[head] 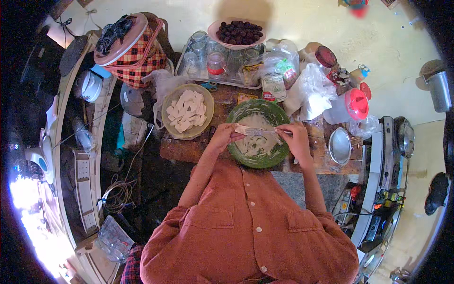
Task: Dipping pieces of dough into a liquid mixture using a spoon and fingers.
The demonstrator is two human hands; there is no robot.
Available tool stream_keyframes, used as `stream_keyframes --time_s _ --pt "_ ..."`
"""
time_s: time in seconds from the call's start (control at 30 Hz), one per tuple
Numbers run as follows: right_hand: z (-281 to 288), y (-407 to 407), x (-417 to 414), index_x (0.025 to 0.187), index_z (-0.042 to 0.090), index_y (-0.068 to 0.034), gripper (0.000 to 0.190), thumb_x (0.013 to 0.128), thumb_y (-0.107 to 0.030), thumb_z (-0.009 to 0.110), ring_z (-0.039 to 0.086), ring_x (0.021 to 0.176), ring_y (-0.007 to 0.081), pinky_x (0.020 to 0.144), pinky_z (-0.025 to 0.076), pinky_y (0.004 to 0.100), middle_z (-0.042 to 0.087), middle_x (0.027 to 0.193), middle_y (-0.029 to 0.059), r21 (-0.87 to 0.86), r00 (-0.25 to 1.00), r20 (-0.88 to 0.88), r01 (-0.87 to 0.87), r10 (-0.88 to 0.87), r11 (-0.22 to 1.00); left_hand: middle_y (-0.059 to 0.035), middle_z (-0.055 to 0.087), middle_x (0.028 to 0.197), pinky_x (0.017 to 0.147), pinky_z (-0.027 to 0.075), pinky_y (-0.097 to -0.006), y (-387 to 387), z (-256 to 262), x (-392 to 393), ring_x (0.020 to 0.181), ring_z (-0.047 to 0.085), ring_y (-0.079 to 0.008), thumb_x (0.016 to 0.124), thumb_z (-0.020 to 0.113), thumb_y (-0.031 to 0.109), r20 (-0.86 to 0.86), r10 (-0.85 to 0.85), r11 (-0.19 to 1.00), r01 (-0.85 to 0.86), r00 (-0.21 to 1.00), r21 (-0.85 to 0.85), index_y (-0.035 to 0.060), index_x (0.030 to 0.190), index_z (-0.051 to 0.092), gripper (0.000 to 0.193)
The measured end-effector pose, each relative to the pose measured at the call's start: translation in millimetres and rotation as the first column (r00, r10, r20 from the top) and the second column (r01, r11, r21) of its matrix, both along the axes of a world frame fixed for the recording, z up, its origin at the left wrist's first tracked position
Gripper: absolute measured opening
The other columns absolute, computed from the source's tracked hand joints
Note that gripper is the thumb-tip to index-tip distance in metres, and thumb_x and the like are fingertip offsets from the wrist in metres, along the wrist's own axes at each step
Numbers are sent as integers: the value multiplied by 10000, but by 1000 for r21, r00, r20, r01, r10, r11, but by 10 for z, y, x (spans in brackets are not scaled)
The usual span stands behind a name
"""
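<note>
My left hand (223,136) pinches a small pale flat piece (241,128), which looks like a dough strip, over the near-left part of a green bowl (260,161). In my right hand (297,138) is a slim utensil (260,131), apparently a fork, whose far end reaches across the bowl to the pale piece. Thick whitish batter or paste (257,143) coats the bowl's bottom and is smeared up its walls. A yellowish bowl (210,110) heaped with similar pale strips (188,109) stands to the left.
Behind the bowls, a metal tray (227,83) carries several glass jars and a pink bowl (212,30) of dark round balls. Right of it are a printed packet (273,87), plastic bags (315,92), a red-lidded pitcher (345,106) and a strainer (339,145). Small scissors (209,86) lie beside the tray.
</note>
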State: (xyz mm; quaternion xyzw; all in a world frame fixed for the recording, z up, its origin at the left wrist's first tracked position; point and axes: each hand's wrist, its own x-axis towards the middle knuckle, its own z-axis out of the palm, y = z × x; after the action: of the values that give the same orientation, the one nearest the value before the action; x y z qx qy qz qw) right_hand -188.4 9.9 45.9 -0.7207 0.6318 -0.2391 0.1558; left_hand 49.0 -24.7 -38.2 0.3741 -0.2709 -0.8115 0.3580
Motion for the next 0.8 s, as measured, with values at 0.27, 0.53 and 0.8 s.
stream_keyframes --time_s 0.27,0.53,0.8 --pt "284 -84 24 959 604 -118 283 697 -217 646 587 716 251 671 422 344 615 797 125 76 999 -37 -10 13 997 -176 540 1038 827 474 -349 -23 3 -13 912 567 -237 884 372 133 -25 -15 1000 16 1000 6 -122 1066 451 323" --pt "139 -77 -78 937 612 -135 270 683 -214 654 552 686 243 652 409 350 604 746 114 5 999 -19 47 -47 999 -184 544 1022 809 475 -304 -68 -151 4 920 564 -225 894 369 165 -49 30 1000 -30 998 -2 -106 1074 456 337" --pt "-223 305 -345 926 606 -139 238 702 -218 617 530 786 264 735 358 396 601 816 99 191 978 49 190 -203 963 -148 547 1032 848 444 -297 -165 -64 208 929 553 -193 900 370 215 22 50 994 -48 998 -95 -65 1090 471 354"
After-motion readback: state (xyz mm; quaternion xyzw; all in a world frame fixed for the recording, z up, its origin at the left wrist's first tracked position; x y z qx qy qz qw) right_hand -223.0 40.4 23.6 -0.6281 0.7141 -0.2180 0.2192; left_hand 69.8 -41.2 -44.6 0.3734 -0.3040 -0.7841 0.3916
